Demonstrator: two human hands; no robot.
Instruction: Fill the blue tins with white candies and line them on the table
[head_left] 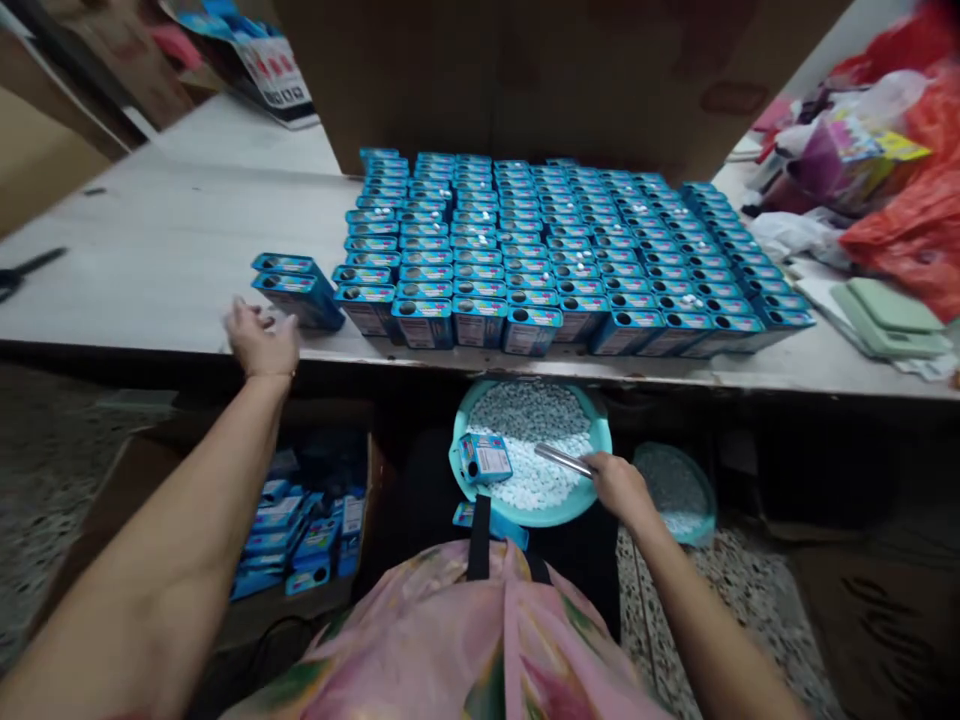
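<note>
My left hand [262,340] is at the table's front edge, fingers apart and slightly bent. Just beyond it stand two blue boxes [289,283], apart from the big block; I see no firm grip on them. Over a turquoise basin [606,432] my right hand [619,488] is closed around a slim silver metal tool [564,460], its far end above white pellets [536,480]. Another blue box [486,458] lies tilted on the pellets at the basin's left side. Many upright blue boxes [480,325] fill the table in tight rows, some with white pellets on top.
A cardboard carton [369,500] below left holds more blue boxes. A second basin [709,500] of pellets is on the right. Behind the rows rises a large cardboard box [525,80]. A pale green scale-like object [889,315] and red plastic bags [907,215] lie right.
</note>
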